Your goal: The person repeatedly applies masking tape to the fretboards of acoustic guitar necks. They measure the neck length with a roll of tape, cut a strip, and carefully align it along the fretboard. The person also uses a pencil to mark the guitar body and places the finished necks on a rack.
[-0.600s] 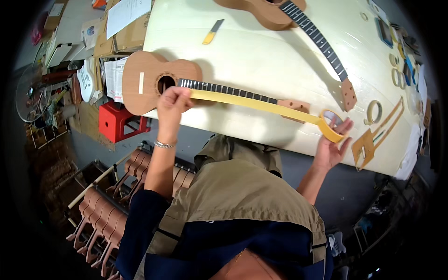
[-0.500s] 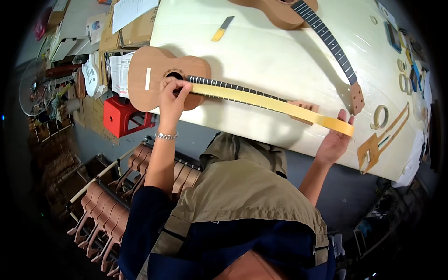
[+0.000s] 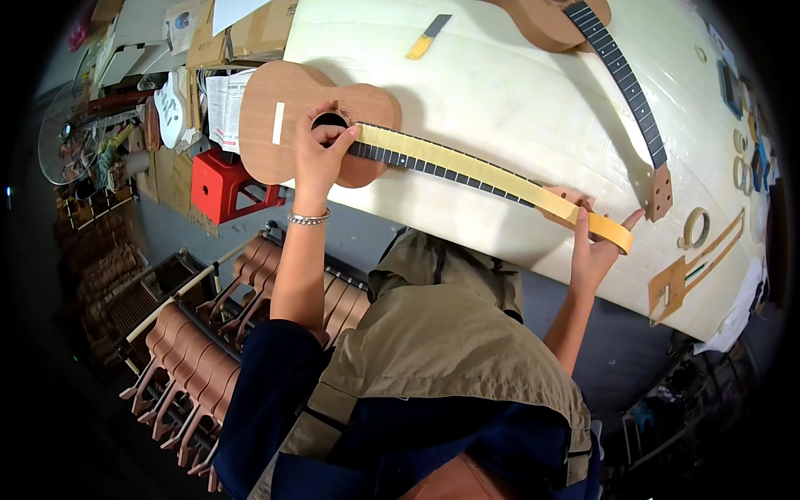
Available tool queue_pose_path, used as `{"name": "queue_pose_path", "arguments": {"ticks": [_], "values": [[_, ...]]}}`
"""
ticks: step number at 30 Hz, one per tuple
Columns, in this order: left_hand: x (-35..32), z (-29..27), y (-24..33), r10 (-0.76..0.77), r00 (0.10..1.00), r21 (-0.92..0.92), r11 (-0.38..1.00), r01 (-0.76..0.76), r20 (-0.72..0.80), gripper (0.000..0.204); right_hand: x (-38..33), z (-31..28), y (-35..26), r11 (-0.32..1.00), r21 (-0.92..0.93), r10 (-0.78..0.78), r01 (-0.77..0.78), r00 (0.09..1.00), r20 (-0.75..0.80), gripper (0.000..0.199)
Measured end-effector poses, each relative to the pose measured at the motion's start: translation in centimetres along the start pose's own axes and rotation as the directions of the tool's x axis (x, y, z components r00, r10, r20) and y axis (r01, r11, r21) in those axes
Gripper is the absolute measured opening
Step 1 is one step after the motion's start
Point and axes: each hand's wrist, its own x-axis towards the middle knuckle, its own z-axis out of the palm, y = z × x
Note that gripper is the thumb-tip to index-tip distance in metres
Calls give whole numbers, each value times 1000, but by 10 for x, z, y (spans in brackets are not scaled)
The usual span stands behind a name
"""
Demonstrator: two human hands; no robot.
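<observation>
A wooden ukulele body [image 3: 271,92] lies at the table's near edge, with its dark fretted fingerboard [image 3: 433,170] pointing right. A strip of yellow masking tape [image 3: 458,156] runs lengthwise over the far part of the fingerboard, leaving a dark band of frets bare on the near side. Beside the sound hole, my left hand [image 3: 318,162] is closed, its thumb holding the tape's end down on the fingerboard. My right hand [image 3: 593,254] grips the tape's curled other end just past the headstock [image 3: 569,200], with one finger stretched out.
A utility knife [image 3: 429,37] lies on the pale table [image 3: 500,83]. Another ukulele [image 3: 617,67] rests at the far right. A tape roll [image 3: 695,227] and a wooden jig [image 3: 668,287] lie right. A red stool [image 3: 221,187] stands left; racked wooden necks [image 3: 192,358] hang below.
The tape has come down onto the fingerboard and shifted to its far side, baring the near frets. My right hand's grip on the curled end has changed. The whole view has shifted slightly.
</observation>
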Motion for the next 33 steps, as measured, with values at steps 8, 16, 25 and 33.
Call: {"name": "queue_pose_path", "arguments": {"ticks": [8, 16, 25, 33], "values": [[7, 4, -2, 110, 993, 159, 982, -104, -29, 55, 0, 2, 4, 999, -18, -41, 41, 998, -39, 95], [-32, 20, -7, 507, 794, 743, 377, -553, 335, 57, 1, 5, 1, 997, -69, -17, 15, 999, -38, 99], [-87, 110, 21, 258, 801, 683, 422, -596, 540, 82, -5, 25, 1, 995, 69, 77, -73, 996, -54, 82], [19, 174, 48, 530, 598, 470, 370, -801, 602, 46, -5, 60, 32, 963, -166, -242, 214, 955, -173, 58]]}}
